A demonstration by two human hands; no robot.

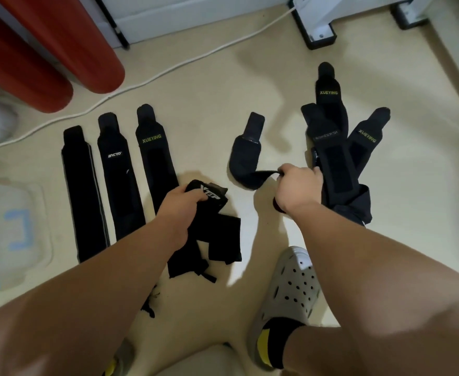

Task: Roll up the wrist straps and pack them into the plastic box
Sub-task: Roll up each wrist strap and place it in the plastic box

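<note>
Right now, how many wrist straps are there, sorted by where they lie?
Straps flat in the left row: 3
Gripped, XTEP strap in left hand, curved strap in right hand: 2
Straps in the right pile: 3 visible
Total: 8 visible

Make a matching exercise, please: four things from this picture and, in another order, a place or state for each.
Things:
1. left hand
2. right hand
3. plastic box
4. grey shoe

Places or states:
A. pinches the end of the bent strap
B. lies at the far left
C. grips the crumpled strap
D. has many round holes

Pairs: 1-C, 2-A, 3-B, 4-D
</note>
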